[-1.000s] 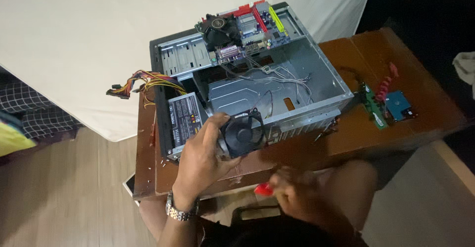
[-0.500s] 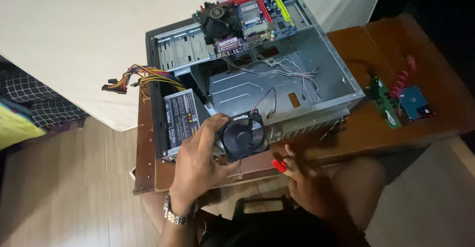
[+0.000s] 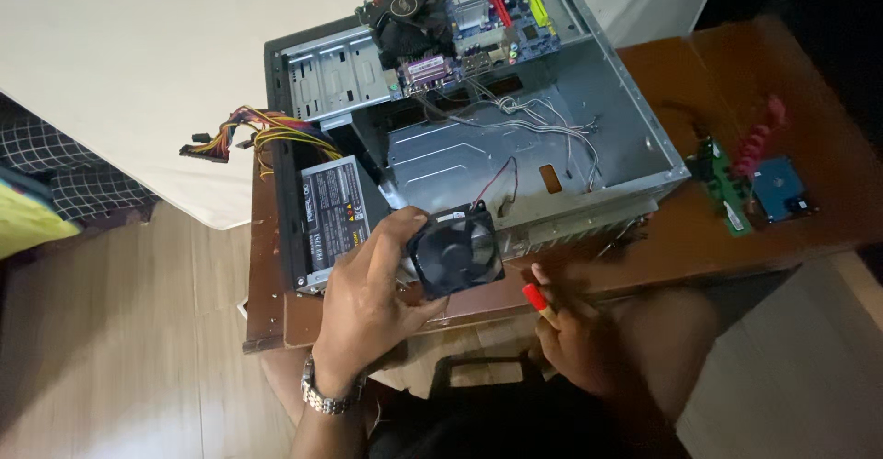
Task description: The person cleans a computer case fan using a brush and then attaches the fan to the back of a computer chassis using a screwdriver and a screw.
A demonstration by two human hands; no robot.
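2 hands at an opened computer case, fan out and in hand.

Left hand point(image 3: 372, 298) grips the black case fan point(image 3: 455, 254) by its frame, clear of the case point(image 3: 635, 137) but tethered by red and black wires point(image 3: 501, 178). Right hand point(image 3: 575, 335) is closed around a red-handled screwdriver point(image 3: 536, 296). Motherboard point(image 3: 469, 13) and power supply point(image 3: 333, 215) remain inside.

Computer case point(image 3: 589, 146) on wooden table point(image 3: 828, 220)

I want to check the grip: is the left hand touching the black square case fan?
Touching. The head view shows the left hand wrapped around the black square case fan, thumb on its top edge, fingers under its lower edge, no gap.
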